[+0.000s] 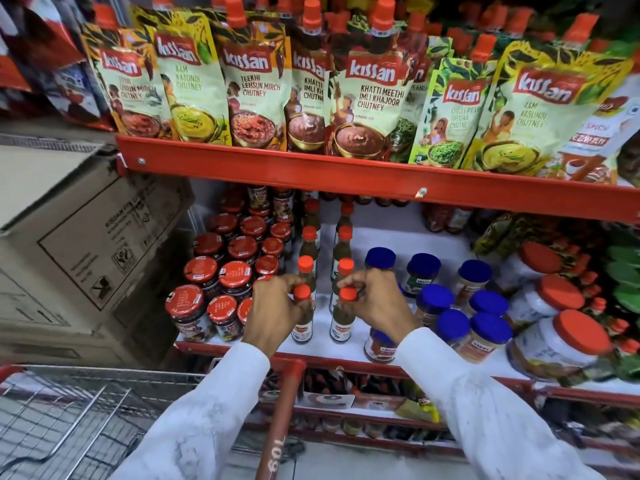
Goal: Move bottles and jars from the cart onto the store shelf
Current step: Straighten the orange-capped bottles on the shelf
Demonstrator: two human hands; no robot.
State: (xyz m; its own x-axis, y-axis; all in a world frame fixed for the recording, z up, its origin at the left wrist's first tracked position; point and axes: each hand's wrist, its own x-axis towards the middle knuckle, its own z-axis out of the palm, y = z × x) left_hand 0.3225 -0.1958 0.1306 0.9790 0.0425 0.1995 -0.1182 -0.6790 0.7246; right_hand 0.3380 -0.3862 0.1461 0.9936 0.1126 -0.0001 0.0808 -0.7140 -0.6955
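Fingers of my left hand (273, 306) pinch the neck of one orange-capped sauce bottle (302, 318) and my right hand (375, 299) pinches a second bottle (343, 320), both standing at the front of two bottle rows on the white shelf (349, 344), between red-lid jars (221, 271) and blue-lid jars (446, 306). Both bottles look placed but not released. Wire cart (69, 410) below shows only bare mesh in view, so stocking seems near done; can't tell what's outside frame.
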